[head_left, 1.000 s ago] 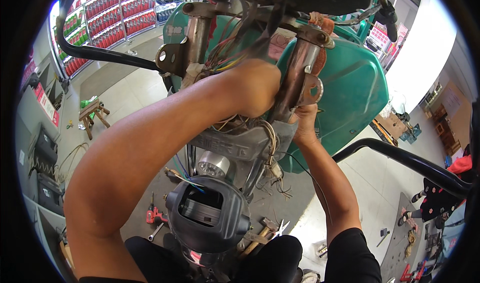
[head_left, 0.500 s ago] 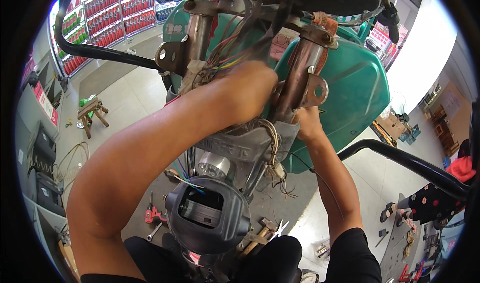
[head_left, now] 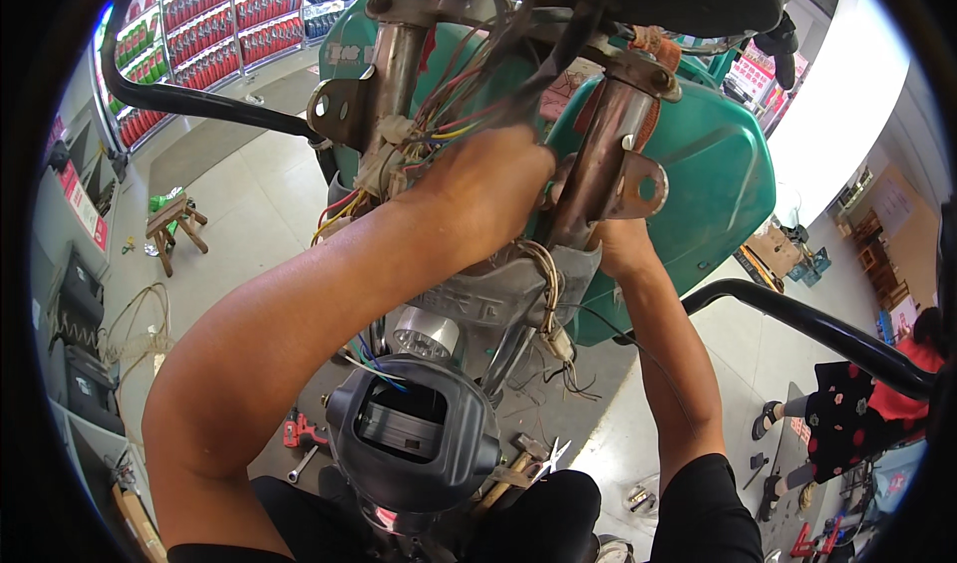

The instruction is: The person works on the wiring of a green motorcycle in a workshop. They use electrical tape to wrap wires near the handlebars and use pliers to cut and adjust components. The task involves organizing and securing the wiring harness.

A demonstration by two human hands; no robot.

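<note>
My left hand (head_left: pixel 498 169) reaches in between the two metal fork tubes of a motorcycle, beside a bundle of colored wires (head_left: pixel 429 130). Its fingers point away from me and are hidden behind the hand and the wiring. From the other side, my right hand (head_left: pixel 623 246) goes behind the right fork tube (head_left: pixel 605 154), below its bracket (head_left: pixel 643 186). That tube covers the right fingers. Beyond is the green tank (head_left: pixel 713 164). Under my forearms sits a black headlight housing (head_left: pixel 414 453) with a square opening, thin wires at its top and a round silver lamp (head_left: pixel 426 332) behind it.
Black curved bars (head_left: pixel 214 110) stick out on both sides. A red power drill (head_left: pixel 301 429), a wrench (head_left: pixel 302 464), a hammer (head_left: pixel 523 453) and scissors (head_left: pixel 551 458) lie low down. A wooden stool (head_left: pixel 175 229) stands left. At right is another person (head_left: pixel 862 414).
My left hand has shifted slightly left among the wires, baring more of them beside the wrist. The other person at the right has come further into view. My right hand stays behind the tube.
</note>
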